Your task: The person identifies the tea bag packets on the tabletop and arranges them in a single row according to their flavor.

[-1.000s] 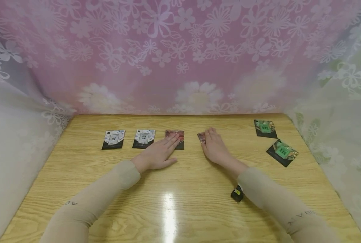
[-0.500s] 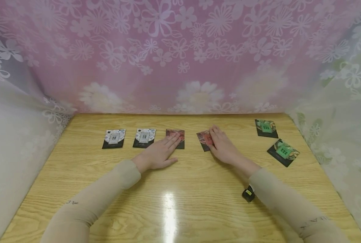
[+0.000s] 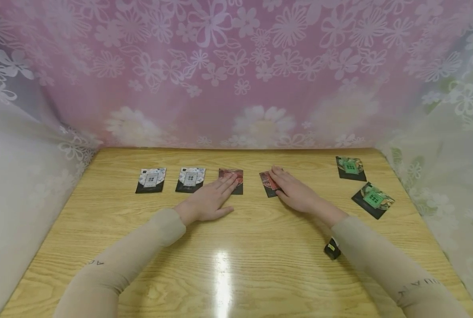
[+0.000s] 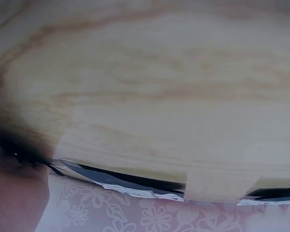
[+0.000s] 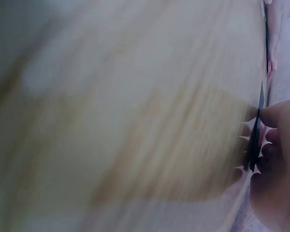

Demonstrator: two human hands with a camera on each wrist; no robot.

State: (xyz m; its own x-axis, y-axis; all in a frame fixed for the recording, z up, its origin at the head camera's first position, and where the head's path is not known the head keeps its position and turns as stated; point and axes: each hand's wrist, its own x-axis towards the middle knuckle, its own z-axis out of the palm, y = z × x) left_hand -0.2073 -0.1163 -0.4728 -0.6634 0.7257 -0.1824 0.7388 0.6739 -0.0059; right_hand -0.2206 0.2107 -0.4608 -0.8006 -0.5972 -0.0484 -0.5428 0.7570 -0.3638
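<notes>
**Both hands flat on red packets, mid-table**

I record the left hand (image 3: 208,201) lying flat on the wooden table (image 3: 236,265), fingers straight, fingertips resting on the near edge of a red packet (image 3: 233,176). It grasps nothing. The right hand (image 3: 296,194) lies with extended fingers pressing on a second red packet (image 3: 267,184), which sits slightly askew just right of the first; I see no curl round it from the head view, and the right wrist view is too blurred to confirm. Two grey packets (image 3: 150,180) (image 3: 190,179) lie in a row left of the red ones. Two green packets (image 3: 350,168) (image 3: 372,199) lie well apart, far right.
</notes>
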